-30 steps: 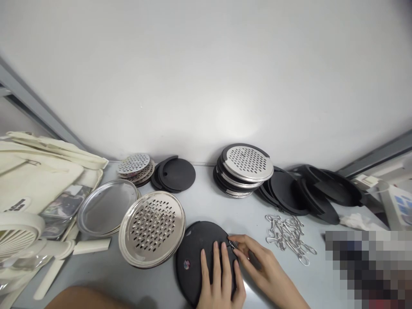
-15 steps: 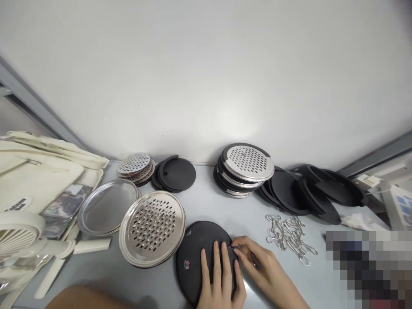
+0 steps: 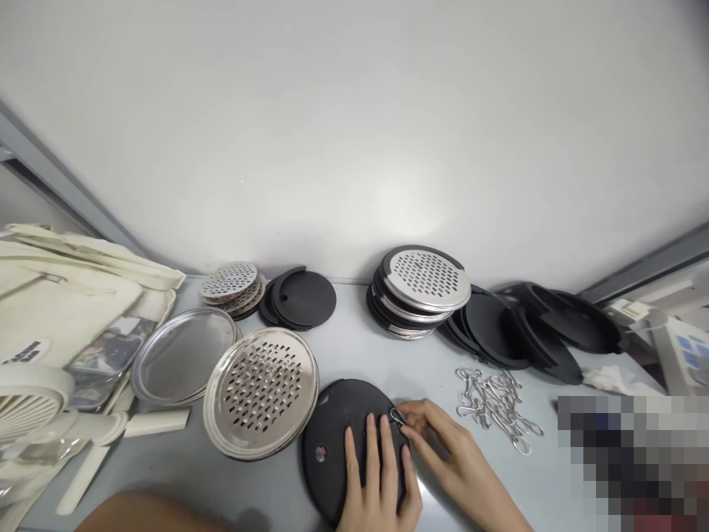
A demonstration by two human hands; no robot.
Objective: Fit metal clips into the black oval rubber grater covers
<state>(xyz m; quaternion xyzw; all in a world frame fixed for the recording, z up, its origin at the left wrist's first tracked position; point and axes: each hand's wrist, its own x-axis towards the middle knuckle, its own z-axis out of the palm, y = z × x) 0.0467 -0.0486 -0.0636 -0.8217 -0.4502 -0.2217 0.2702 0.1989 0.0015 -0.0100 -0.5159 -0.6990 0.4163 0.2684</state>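
Note:
My left hand lies flat on a round black plastic disc, with its fingers stretched out and spread. The disc has a small round coloured sticker near its left side. At the disc's upper right edge, my right hand pinches a bent metal wire clip between thumb and fingertips. The clip's loop lies over the rim; whether it is hooked into the disc cannot be made out. A loose pile of similar wire clips lies to the right of my right hand.
Left of the disc are a perforated metal grater plate and plain metal plates. Behind stand small grater discs, black discs, a stack of assembled graters and black trays. A cream bag and fan are left.
The wire clip's loop now shows above my right fingertips at the disc's edge, where it was mostly hidden before. My right fingers have shifted slightly; my left hand stays on the disc.

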